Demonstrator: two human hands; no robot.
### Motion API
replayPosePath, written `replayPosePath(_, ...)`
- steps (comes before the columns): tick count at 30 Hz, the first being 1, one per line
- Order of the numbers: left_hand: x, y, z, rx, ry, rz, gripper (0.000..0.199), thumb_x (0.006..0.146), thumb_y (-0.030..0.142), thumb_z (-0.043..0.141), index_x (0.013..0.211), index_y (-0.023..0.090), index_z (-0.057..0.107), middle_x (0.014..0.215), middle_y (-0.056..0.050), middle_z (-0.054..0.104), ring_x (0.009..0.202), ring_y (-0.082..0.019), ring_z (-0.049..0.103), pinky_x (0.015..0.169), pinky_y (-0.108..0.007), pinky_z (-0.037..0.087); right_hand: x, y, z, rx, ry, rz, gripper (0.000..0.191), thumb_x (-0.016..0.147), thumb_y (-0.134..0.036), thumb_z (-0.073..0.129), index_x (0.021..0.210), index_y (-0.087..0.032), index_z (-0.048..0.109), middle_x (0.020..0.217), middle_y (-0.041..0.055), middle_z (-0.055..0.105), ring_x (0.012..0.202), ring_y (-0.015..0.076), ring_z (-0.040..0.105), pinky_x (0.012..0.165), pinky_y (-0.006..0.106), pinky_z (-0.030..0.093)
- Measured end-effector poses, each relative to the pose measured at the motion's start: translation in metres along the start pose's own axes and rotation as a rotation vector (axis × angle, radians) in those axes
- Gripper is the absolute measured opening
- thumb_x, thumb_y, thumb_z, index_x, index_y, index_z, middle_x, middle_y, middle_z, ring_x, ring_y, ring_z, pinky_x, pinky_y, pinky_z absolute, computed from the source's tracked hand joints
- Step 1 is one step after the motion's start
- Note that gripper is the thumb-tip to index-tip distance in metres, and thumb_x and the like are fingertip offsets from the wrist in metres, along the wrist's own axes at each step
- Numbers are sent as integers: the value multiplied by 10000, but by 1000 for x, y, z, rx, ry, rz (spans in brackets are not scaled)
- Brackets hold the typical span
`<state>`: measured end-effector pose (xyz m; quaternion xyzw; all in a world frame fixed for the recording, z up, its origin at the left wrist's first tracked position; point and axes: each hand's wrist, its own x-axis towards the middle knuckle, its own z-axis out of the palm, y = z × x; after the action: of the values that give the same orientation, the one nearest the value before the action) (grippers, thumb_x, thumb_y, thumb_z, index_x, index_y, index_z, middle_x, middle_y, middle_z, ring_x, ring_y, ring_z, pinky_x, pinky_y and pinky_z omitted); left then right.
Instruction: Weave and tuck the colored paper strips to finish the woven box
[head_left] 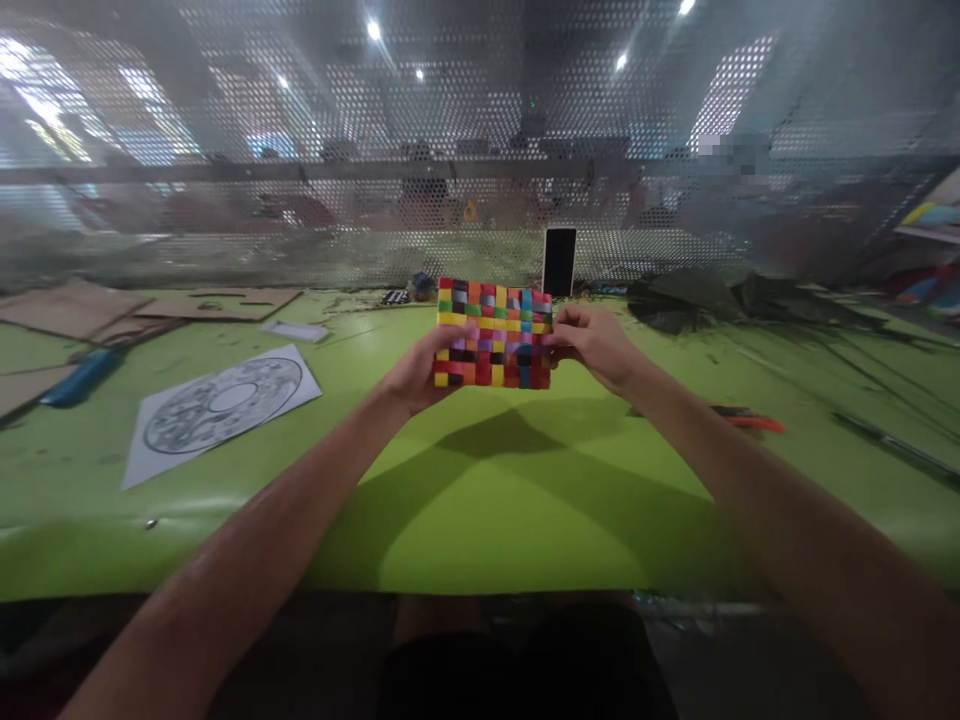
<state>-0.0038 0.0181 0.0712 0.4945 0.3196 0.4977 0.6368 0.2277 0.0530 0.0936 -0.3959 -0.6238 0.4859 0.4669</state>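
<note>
A rectangular woven panel (495,335) of multicoloured flat strips, in red, yellow, green, purple, black and blue, is held up above the green tabletop. My left hand (421,372) grips its left edge, with the thumb lying on the front face and the other fingers hidden behind. At the right edge, my right hand (589,345) pinches the weave between thumb and curled fingers. The panel faces me nearly upright, and its shadow falls on the table below.
A paper with a printed ring pattern (225,400), cardboard pieces (82,310) and a blue object (81,378) lie to the left. A dark-screened phone-like slab (559,262) stands behind the panel. Dark leaves (675,298) and an orange-handled tool (754,422) are right. Perforated metal sheet (480,120) backs the table.
</note>
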Motion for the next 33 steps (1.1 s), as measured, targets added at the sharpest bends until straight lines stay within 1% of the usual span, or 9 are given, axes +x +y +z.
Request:
replayPosePath(4, -2, 11, 4, -95, -79, 125, 689, 833, 684, 627, 1341, 220, 620, 1365, -150, 668, 1359, -379, 562, 1060, -581, 504, 2, -1, 5, 161, 145, 14, 237, 741, -87, 756, 657, -175, 553, 680, -11, 630, 643, 123, 640, 679, 303, 612)
replayPosePath(6, -3, 9, 6, -67, -179, 177, 744, 763, 673, 729, 1353, 234, 609, 1406, -152, 640, 1395, -390, 519, 1059, -595, 501, 2, 1, 8, 195, 202, -11, 253, 748, -129, 774, 662, -184, 542, 680, -16, 617, 664, 131, 643, 701, 322, 621)
replayPosePath(8, -3, -1, 9, 19, -242, 176, 742, 689, 536, 860, 1327, 245, 620, 1400, -151, 638, 1373, -372, 539, 1065, -565, 510, 1, 3, 12, 200, 224, -56, 265, 738, -157, 793, 658, -187, 542, 670, -29, 595, 679, 127, 638, 737, 326, 626)
replayPosePath(12, 1, -28, 15, 178, 59, 156, 462, 782, 376, 843, 1188, 224, 682, 1222, -110, 724, 1196, -277, 663, 1067, -473, 532, -7, 6, 22, 170, 141, -100, 236, 733, -197, 813, 687, -180, 582, 706, -33, 609, 701, 111, 632, 789, 315, 624)
replayPosePath(14, 3, -35, 15, 192, 140, 185, 417, 779, 326, 854, 1151, 224, 696, 1191, -90, 738, 1178, -261, 670, 1071, -458, 536, -10, 4, 25, 173, 81, -83, 222, 759, -228, 808, 708, -179, 598, 738, -18, 633, 723, 122, 649, 793, 324, 629)
replayPosePath(17, 4, -34, 14, 196, 167, 205, 410, 749, 266, 877, 1119, 226, 706, 1154, -72, 753, 1150, -257, 684, 1058, -462, 555, -14, -3, 21, 92, 25, -107, 220, 819, -290, 793, 734, -177, 624, 775, 8, 665, 746, 135, 668, 771, 308, 630)
replayPosePath(23, 2, -21, 24, 25, 182, 148, 446, 751, 214, 853, 1147, 178, 651, 1134, -91, 763, 1004, -243, 743, 919, -448, 639, -16, -11, 12, -197, -24, -271, 299, 861, -415, 786, 762, -185, 623, 623, -13, 625, 515, 100, 581, 482, 226, 522)
replayPosePath(29, -1, -22, 34, 76, 139, 164, 457, 629, 216, 934, 1011, 134, 697, 909, -74, 778, 760, -199, 745, 735, -339, 657, -22, -6, 24, -1, -1, -207, 450, 733, -557, 861, 733, -197, 592, 651, 20, 682, 615, 179, 711, 619, 321, 640)
replayPosePath(33, -2, -20, 35, 57, 166, 164, 393, 611, 225, 940, 922, 112, 729, 844, -76, 775, 670, -185, 730, 771, -378, 662, -24, -11, 25, -26, -30, -243, 426, 734, -544, 863, 730, -194, 620, 682, 26, 694, 627, 171, 708, 643, 318, 637)
